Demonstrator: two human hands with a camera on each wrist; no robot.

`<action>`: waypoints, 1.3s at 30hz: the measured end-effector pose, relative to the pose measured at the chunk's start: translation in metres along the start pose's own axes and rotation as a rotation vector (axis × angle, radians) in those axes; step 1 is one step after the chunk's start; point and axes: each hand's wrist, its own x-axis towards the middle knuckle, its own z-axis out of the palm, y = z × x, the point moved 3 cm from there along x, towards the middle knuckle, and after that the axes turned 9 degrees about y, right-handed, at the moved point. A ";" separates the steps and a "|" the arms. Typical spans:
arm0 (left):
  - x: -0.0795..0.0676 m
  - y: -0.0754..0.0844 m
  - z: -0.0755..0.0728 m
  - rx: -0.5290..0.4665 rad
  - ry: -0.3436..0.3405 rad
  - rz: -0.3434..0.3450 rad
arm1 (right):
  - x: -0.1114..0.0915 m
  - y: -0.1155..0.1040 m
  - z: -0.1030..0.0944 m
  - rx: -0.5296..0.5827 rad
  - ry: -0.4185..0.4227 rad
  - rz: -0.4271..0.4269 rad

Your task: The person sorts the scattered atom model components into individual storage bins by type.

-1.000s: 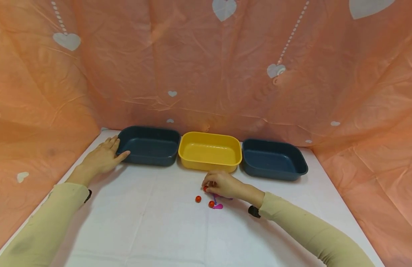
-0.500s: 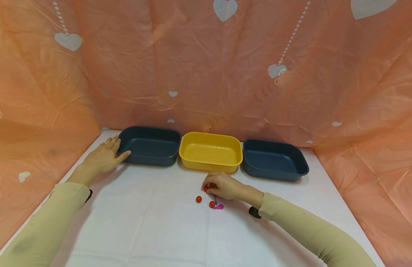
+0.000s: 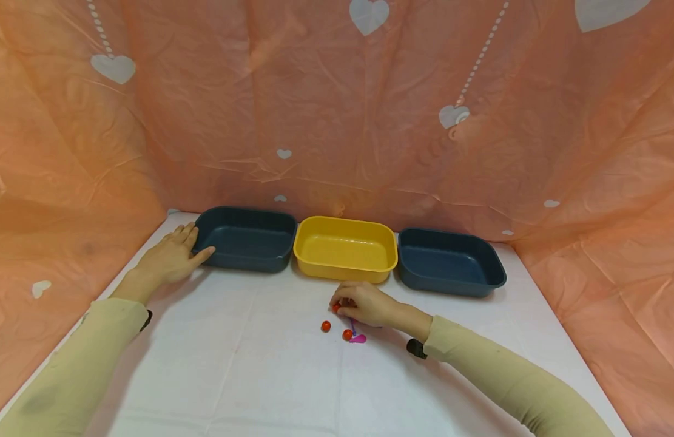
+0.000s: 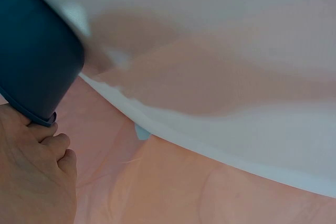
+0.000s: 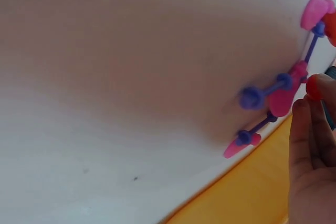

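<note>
In the head view my right hand (image 3: 364, 303) pinches a small red ball (image 3: 336, 308) between thumb and fingertips, just in front of the yellow bin (image 3: 342, 271). Under the hand lies a chain of pink teardrop-shaped pieces and purple knobbed rods (image 5: 284, 97); the right wrist view shows the pinched ball close beside its middle pink piece. Two more red balls lie nearer the camera, one to the left (image 3: 326, 326) and one (image 3: 347, 335) by a pink end piece (image 3: 358, 338). My left hand (image 3: 170, 258) rests against the left end of the left dark blue bin (image 3: 244, 262), thumb spread along its front.
A second dark blue bin (image 3: 451, 285) stands right of the yellow one, all three in a row at the back. White cloth (image 3: 249, 364) covers the table. An orange sheet with pale hearts (image 3: 326, 109) hangs behind and at both sides.
</note>
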 end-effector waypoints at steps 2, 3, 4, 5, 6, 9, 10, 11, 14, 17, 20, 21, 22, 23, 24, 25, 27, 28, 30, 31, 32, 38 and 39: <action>0.000 0.000 0.000 0.002 0.002 0.001 | 0.002 -0.002 -0.001 0.016 0.008 0.007; -0.001 -0.001 0.000 0.002 0.003 0.000 | 0.003 -0.003 -0.002 0.023 0.013 0.013; -0.001 -0.001 0.000 0.003 0.004 -0.001 | 0.004 -0.004 -0.003 0.032 0.019 0.017; -0.001 -0.001 0.000 0.003 0.004 -0.002 | 0.005 -0.004 -0.004 0.041 0.026 0.024; -0.001 -0.001 -0.001 0.003 0.006 -0.002 | 0.007 -0.005 -0.005 0.052 0.033 0.031; -0.001 -0.001 -0.001 0.006 0.005 -0.003 | 0.013 -0.007 -0.006 0.079 0.063 0.036; -0.001 -0.001 -0.001 0.006 0.003 -0.003 | 0.015 -0.008 -0.007 0.089 0.076 0.035; -0.001 -0.001 -0.002 0.005 0.002 -0.004 | 0.017 -0.009 -0.007 0.098 0.091 0.028; -0.001 -0.001 -0.001 -0.004 -0.001 -0.012 | 0.025 -0.012 -0.009 0.122 0.144 -0.010; 0.000 0.000 0.000 -0.012 -0.001 -0.018 | 0.033 -0.016 -0.012 0.151 0.198 -0.033; 0.000 0.000 0.001 -0.018 0.002 -0.022 | 0.042 -0.018 -0.013 0.178 0.243 -0.032; 0.000 0.000 0.001 -0.017 0.004 -0.020 | 0.045 -0.018 -0.013 0.181 0.256 -0.031; 0.000 0.000 0.001 -0.017 0.008 -0.019 | 0.049 -0.019 -0.014 0.186 0.269 -0.026; -0.001 0.000 0.001 -0.015 0.012 -0.014 | 0.052 -0.019 -0.014 0.189 0.284 -0.027; -0.001 0.000 0.001 -0.016 0.014 -0.012 | 0.056 -0.019 -0.014 0.191 0.299 -0.028; -0.001 0.000 0.001 -0.013 0.014 -0.008 | 0.060 -0.019 -0.014 0.193 0.313 -0.028; -0.001 -0.001 0.002 -0.012 0.017 -0.001 | 0.067 -0.019 -0.014 0.204 0.338 -0.023; -0.002 -0.001 0.003 -0.013 0.019 0.002 | 0.070 -0.019 -0.013 0.211 0.348 -0.016; -0.002 -0.001 0.004 -0.015 0.022 0.003 | 0.078 -0.019 -0.013 0.223 0.363 0.001; -0.002 -0.001 0.005 -0.017 0.025 0.002 | 0.081 -0.019 -0.013 0.227 0.368 0.010; -0.001 -0.001 0.006 -0.019 0.029 0.000 | 0.085 -0.019 -0.012 0.233 0.369 0.019; -0.001 -0.003 0.007 -0.021 0.039 -0.006 | 0.108 -0.022 -0.010 0.237 0.366 0.064; -0.002 -0.003 0.007 -0.021 0.039 -0.006 | 0.112 -0.022 -0.009 0.235 0.365 0.076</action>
